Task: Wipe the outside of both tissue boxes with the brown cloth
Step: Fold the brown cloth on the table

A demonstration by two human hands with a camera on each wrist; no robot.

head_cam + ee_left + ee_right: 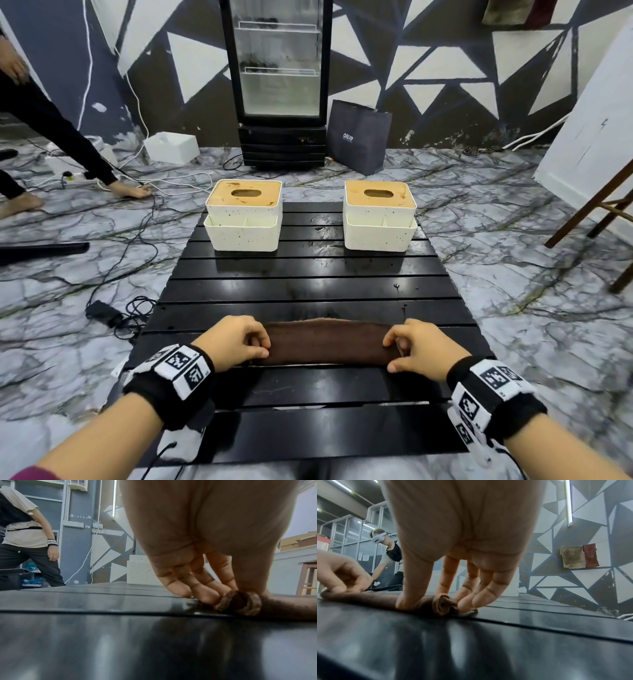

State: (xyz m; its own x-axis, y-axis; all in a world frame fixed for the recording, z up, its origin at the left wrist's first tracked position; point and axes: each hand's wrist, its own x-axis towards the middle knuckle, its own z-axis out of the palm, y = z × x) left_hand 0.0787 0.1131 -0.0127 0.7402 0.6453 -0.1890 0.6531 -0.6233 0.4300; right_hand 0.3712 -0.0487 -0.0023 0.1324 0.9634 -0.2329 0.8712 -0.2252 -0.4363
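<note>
A brown cloth [327, 342] lies rolled into a long tube across the near part of the black slatted table [308, 284]. My left hand [236, 341] pinches the roll's left end [240, 602] between thumb and curled fingers. My right hand [416, 344] pinches the right end [442, 605] the same way. Two white speckled tissue boxes with tan lids stand at the table's far edge, the left box [244, 214] and the right box [379, 214]. Both are well beyond my hands.
A glass-door fridge [279, 78] and a dark paper bag [358, 135] stand behind the table. Cables [137, 308] trail over the marble floor at left, where another person's legs [51, 137] show. A wooden stool [596, 219] is at right.
</note>
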